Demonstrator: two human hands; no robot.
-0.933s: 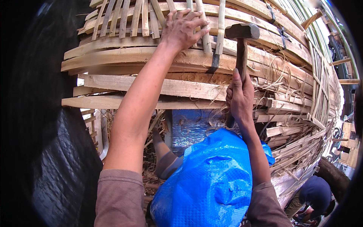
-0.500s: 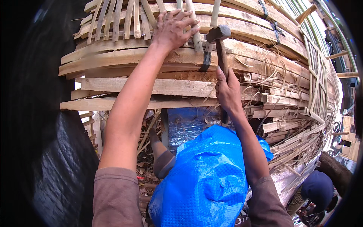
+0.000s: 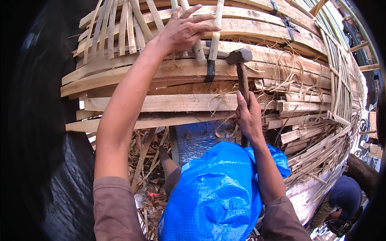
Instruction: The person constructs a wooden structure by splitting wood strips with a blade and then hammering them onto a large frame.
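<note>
My left hand (image 3: 185,31) is over the stacked wooden slats, fingers stretched out and spread, palm down. Its fingertips reach a thin upright wooden strip (image 3: 216,38), and I cannot tell how firmly they touch it. Another pale strip (image 3: 198,51) runs down just beside it, partly under the hand. My right hand (image 3: 250,115) grips a hammer (image 3: 239,58) by its dark wooden handle, thumb along the shaft. The hammer's metal head points up, in front of a long curved slat (image 3: 177,69) and apart from the strips.
Blue woven plastic sheeting (image 3: 213,193) lies in front of me between my forearms. Black sheeting (image 3: 60,180) hangs at the left. Split slats and curled shavings (image 3: 297,72) crowd the right side. A person in a dark blue cap (image 3: 345,193) is low at the far right.
My left hand's fingers have lifted and spread toward the strip on the right. The hammer, in my right hand, is slightly farther right and lower in view. The view itself has shifted a little.
</note>
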